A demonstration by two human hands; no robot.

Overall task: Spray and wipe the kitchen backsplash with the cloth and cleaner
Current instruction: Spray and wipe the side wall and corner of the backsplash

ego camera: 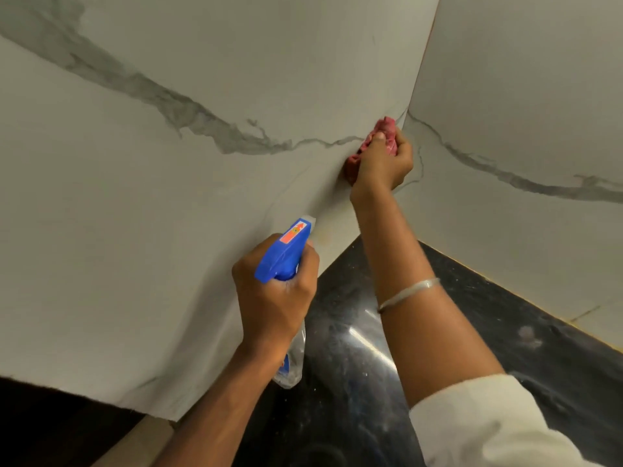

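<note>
— What's in the spray bottle?

— Its body is clear plastic, but I cannot tell how full it is. The trigger head is blue with a red-orange sticker, the writing too blurred to read. The left hand has its fingers curled round the neck, nozzle toward the backsplash.

— And the cloth?

— Red and crumpled, clamped in the fingers of the right hand. It is pressed on the white, grey-veined slab near the corner, above the glossy black speckled desk.
</note>
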